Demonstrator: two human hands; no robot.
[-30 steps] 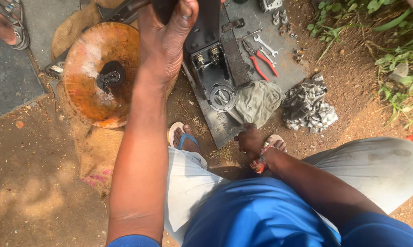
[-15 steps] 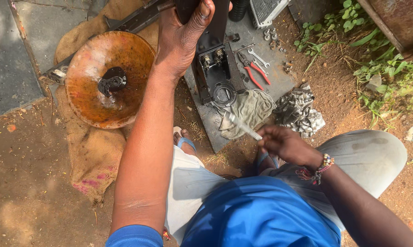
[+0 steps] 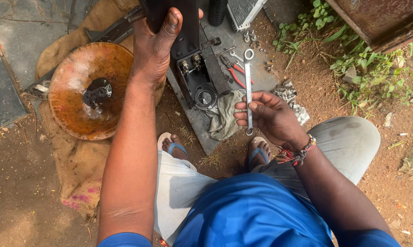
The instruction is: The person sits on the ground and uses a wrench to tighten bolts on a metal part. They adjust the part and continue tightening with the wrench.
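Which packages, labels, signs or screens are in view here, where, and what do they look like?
None in view: no package, label, sign or screen. Only tools and parts: a long silver ring spanner in the right hand, and a black metal housing gripped by the left hand.

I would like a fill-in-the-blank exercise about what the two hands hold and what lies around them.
The right hand holds a long silver ____ upright.
The left hand grips the black metal ____.
The rusty orange round dish lies on brown ____ cloth.
Red-handled ____ lie on the grey slab.

Missing words: wrench; frame; sack; pliers
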